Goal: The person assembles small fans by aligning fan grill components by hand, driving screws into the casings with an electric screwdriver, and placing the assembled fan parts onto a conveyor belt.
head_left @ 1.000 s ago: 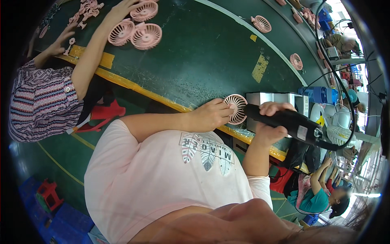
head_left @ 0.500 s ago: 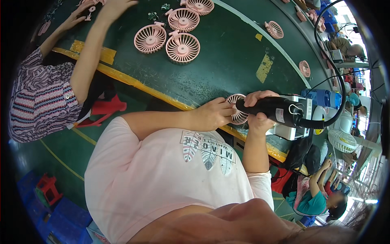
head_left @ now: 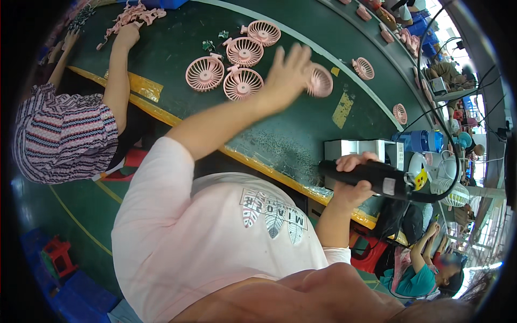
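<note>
My left hand (head_left: pixel 288 75) is stretched out over the green table, slightly blurred, its fingers spread and open. Just right of its fingertips is a round pink fan housing (head_left: pixel 320 81), also blurred; whether the fingers still touch it is hard to see. My right hand (head_left: pixel 355 175) is wrapped around a black corded electric screwdriver (head_left: pixel 377 178), held level above the table's near edge with its tip pointing left. Several pink fan housings (head_left: pixel 243 83) with slatted fronts lie together left of my left hand.
A grey-white boxy device (head_left: pixel 336 148) stands behind the screwdriver. Yellow tape (head_left: pixel 258 167) lines the table's near edge. At the left, a co-worker's hand (head_left: pixel 128 35) reaches into pink parts (head_left: pixel 142 15). More fan housings (head_left: pixel 363 68) lie beyond, at the right. Small green circuit boards (head_left: pixel 208 46) lie nearby.
My left hand has moved up and away from the screwdriver, and the fan housing has gone from under the tool to the middle of the table. The screwdriver has shifted slightly down and right.
</note>
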Action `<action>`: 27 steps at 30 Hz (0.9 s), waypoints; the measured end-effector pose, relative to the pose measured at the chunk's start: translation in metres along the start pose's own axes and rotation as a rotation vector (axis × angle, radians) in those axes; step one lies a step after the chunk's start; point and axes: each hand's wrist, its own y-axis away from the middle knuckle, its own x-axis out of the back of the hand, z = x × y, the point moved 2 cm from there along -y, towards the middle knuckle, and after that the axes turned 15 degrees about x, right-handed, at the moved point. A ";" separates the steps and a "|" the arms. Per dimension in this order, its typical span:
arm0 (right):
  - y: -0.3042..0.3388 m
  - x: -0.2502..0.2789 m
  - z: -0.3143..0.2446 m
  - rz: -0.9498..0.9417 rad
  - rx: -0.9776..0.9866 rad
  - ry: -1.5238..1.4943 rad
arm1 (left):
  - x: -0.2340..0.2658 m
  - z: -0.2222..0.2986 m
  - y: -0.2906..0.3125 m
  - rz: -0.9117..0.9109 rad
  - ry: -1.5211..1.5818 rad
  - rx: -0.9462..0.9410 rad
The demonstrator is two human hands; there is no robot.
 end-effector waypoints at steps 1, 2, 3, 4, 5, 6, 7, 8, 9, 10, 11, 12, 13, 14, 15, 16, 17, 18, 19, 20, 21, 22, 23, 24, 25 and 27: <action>0.003 -0.001 0.000 0.058 -0.022 -0.101 | -0.019 -0.021 -0.022 -0.039 -0.127 0.073; 0.005 0.000 -0.001 0.046 -0.021 -0.099 | -0.031 -0.045 -0.037 0.002 -0.229 0.148; 0.007 0.002 -0.003 0.033 -0.021 -0.092 | -0.046 -0.069 -0.047 0.009 -0.292 0.246; 0.008 0.007 -0.004 0.025 -0.002 -0.058 | -0.050 -0.076 -0.054 -0.324 -0.304 0.360; 0.006 0.009 -0.008 0.028 0.034 -0.030 | -0.052 -0.081 -0.057 -0.659 -0.310 0.470; 0.005 0.014 -0.012 0.032 0.064 0.000 | -0.049 -0.080 -0.058 -0.711 -0.287 0.430; 0.002 0.020 -0.014 0.004 0.101 0.050 | -0.047 -0.074 -0.056 -0.744 -0.275 0.329; -0.003 0.028 -0.018 -0.006 0.148 0.050 | -0.043 -0.066 -0.049 -0.775 -0.262 0.229; -0.007 0.035 -0.023 -0.005 0.195 0.054 | -0.038 -0.051 -0.040 -0.770 -0.234 0.136; -0.010 0.041 -0.028 0.023 0.210 0.064 | -0.042 -0.046 -0.018 -0.614 -0.083 0.041; -0.017 0.049 -0.032 0.016 0.219 0.042 | -0.026 -0.029 -0.002 -0.607 -0.065 -0.040; -0.020 0.052 -0.036 0.010 0.231 0.020 | -0.019 -0.020 0.018 -0.591 0.084 -0.079; -0.024 0.049 -0.039 0.059 0.244 0.042 | -0.015 -0.010 0.043 -0.441 0.152 -0.194; -0.027 0.049 -0.037 0.077 0.260 0.029 | 0.003 0.003 0.059 -0.314 0.290 -0.224; -0.030 0.051 -0.035 0.097 0.278 0.014 | 0.020 0.013 0.072 -0.343 0.318 -0.284; -0.034 0.051 -0.033 0.064 0.273 0.029 | 0.034 0.022 0.083 -0.367 0.349 -0.273; -0.036 0.048 -0.031 0.054 0.267 0.051 | 0.045 0.030 0.093 -0.393 0.382 -0.266; -0.038 0.045 -0.028 0.037 0.257 0.065 | 0.052 0.034 0.103 -0.418 0.424 -0.268; -0.037 0.044 -0.026 0.046 0.191 0.046 | 0.054 0.038 0.112 -0.443 0.469 -0.273; -0.038 0.043 -0.024 0.047 0.146 0.025 | 0.053 0.041 0.118 -0.421 0.516 -0.311; -0.039 0.040 -0.023 0.048 0.097 0.003 | 0.055 0.043 0.121 -0.470 0.577 -0.318; -0.042 0.036 -0.021 0.085 0.084 -0.019 | 0.058 0.045 0.124 -0.518 0.639 -0.325; -0.044 0.035 -0.020 0.098 0.030 -0.040 | 0.061 0.048 0.124 -0.525 0.681 -0.295; -0.043 0.034 -0.016 0.120 0.032 -0.041 | 0.061 0.050 0.123 -0.530 0.686 -0.298; -0.041 0.031 -0.013 0.141 0.034 -0.042 | 0.061 0.051 0.123 -0.533 0.676 -0.279; -0.030 0.024 -0.007 0.127 0.037 0.009 | 0.064 0.053 0.118 -0.518 0.677 -0.255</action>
